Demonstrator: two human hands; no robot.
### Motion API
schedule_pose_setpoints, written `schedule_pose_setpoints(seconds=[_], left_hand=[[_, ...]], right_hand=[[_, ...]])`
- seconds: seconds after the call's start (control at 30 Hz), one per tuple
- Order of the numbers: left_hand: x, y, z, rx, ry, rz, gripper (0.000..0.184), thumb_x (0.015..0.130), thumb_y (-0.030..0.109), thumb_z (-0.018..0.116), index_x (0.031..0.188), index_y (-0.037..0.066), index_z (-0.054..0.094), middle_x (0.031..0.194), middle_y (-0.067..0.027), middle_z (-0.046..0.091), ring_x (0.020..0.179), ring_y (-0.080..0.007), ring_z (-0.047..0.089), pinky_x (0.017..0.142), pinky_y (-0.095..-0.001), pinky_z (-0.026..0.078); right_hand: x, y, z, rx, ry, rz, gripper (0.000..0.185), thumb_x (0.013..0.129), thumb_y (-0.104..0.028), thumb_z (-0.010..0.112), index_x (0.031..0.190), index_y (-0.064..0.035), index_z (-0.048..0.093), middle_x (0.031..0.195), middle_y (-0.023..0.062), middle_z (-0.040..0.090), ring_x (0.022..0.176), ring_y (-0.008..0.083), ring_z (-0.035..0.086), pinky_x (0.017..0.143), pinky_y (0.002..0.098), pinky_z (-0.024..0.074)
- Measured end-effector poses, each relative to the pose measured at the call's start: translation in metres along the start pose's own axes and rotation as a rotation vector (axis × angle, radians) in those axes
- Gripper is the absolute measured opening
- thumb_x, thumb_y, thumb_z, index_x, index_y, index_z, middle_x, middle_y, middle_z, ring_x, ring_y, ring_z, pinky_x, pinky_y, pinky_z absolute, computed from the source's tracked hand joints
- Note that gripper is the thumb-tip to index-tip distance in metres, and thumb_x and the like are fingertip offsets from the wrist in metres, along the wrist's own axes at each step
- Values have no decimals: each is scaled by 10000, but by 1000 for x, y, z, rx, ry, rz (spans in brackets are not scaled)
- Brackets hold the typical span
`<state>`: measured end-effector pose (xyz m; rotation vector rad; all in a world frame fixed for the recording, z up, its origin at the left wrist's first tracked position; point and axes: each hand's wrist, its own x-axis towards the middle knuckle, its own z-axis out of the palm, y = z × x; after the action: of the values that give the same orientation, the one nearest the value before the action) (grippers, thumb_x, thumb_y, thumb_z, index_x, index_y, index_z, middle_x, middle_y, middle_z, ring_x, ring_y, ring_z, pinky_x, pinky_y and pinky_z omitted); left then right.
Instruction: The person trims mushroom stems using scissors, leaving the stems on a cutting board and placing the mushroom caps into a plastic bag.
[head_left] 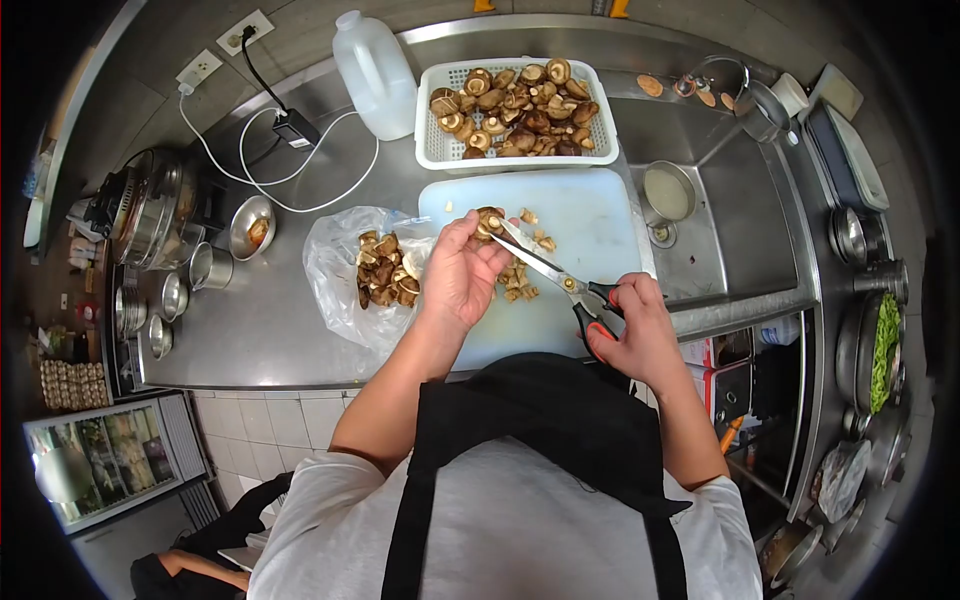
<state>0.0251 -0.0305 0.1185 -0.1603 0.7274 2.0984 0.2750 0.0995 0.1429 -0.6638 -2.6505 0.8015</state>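
Above the white cutting board, my left hand pinches a brown shiitake mushroom with its stem side showing. My right hand grips scissors by their black and orange handles. The scissor blades are parted, with their tips at the mushroom's stem. Cut stem pieces lie on the board below the blades. Left of my left hand, a clear plastic bag holds several mushrooms. Behind the board stands a white plastic basket full of whole mushrooms.
A plastic jug stands left of the basket, near a white cable. On the right is a steel sink with a metal pot. Metal bowls sit at the left. Another person's arm shows at lower left.
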Motion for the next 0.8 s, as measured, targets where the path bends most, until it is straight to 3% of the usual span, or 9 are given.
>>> schedule_pose_setpoints(seconds=[0.07,0.27,0.5,0.8], left_hand=[[1,0,-4,124,83,-63,245,1036,220,693,1159,63,552,1139,-145,695,1126,-311,704,933,-417,612],[6,-3,-9,123,119,-15,292,1016,196,729,1201,84,533,1071,-99,706,1002,-251,726,802,-356,621],[0,-9,-5,180,151,50,294,1006,166,742,1207,89,542,1088,-98,706,956,-240,726,826,-358,619],[3,-17,-17,228,110,109,261,1033,184,726,1197,70,559,1060,-69,686,916,-206,702,871,-366,610]], right_hand=[[0,1,-4,-58,1,10,460,754,-248,868,1049,18,637,1163,153,568,1128,367,559,956,424,514],[-6,-3,-13,-40,-47,77,459,730,-202,874,1033,29,618,1138,163,560,1118,370,562,967,419,501],[0,-13,-21,-58,-40,88,446,749,-210,872,1032,32,627,1120,153,567,1100,357,577,947,413,511],[10,-28,-42,-143,-192,107,423,795,-265,848,1045,16,653,1124,147,579,1102,356,585,936,429,527]])
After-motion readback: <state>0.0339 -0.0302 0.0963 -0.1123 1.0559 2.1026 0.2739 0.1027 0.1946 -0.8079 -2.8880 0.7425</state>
